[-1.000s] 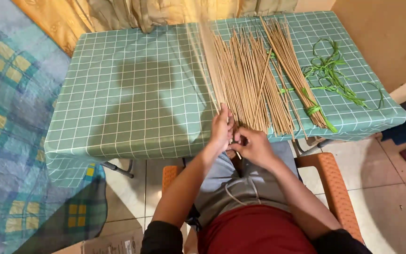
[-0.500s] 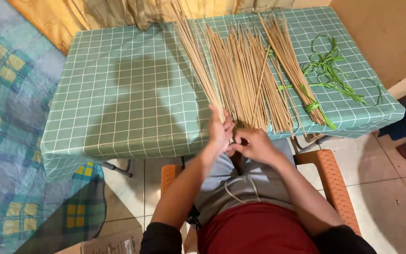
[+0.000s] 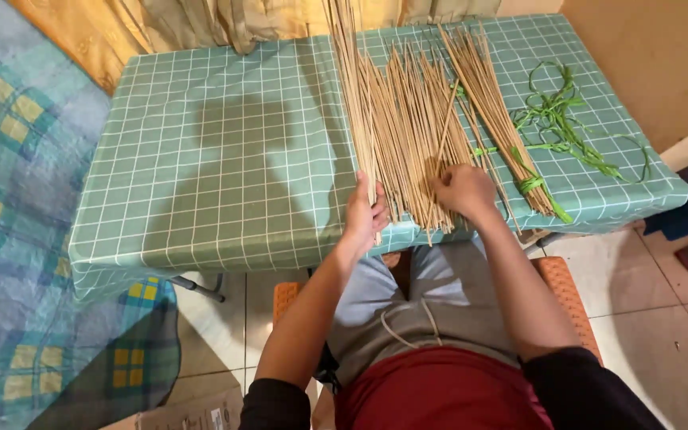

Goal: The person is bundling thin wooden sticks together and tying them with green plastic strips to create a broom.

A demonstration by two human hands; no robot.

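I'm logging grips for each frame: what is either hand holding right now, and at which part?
The left hand grips a few thin sticks near their near ends. The right hand rests on the loose stick pile; a grip cannot be told.

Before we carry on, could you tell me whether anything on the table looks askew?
One stick lies slanted across the loose sticks, crossing their run. The tied bundle and green strips lie to the right.

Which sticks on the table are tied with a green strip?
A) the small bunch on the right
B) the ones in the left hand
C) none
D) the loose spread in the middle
A: a green strip wraps the small bunch near its lower end, right of the right hand.
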